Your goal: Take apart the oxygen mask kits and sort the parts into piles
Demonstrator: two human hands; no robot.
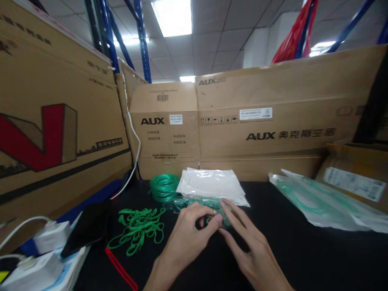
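Observation:
At the centre of the black tabletop, a clear plastic bag [189, 201] with several green pieces in it lies under my fingertips. My left hand [194, 228] has its thumb and index finger curled together at the bag's near side; whatever is pinched there is too small to make out. On the other side, my right hand [248, 238] holds the bag's near right part between thumb and fingers. Just left of the bag sits a coil of shiny green tubing [164, 187]. Nearer me on the left lies a loose tangle of green cord [141, 226].
White plastic packets [212, 184] lie behind the bag. Clear sleeves with green tubing [312, 202] rest at the right beside a cardboard box [354, 169]. A black phone [87, 226], white chargers [53, 236] and a red strap [121, 268] are at left. Cardboard panels [260, 153] wall the table.

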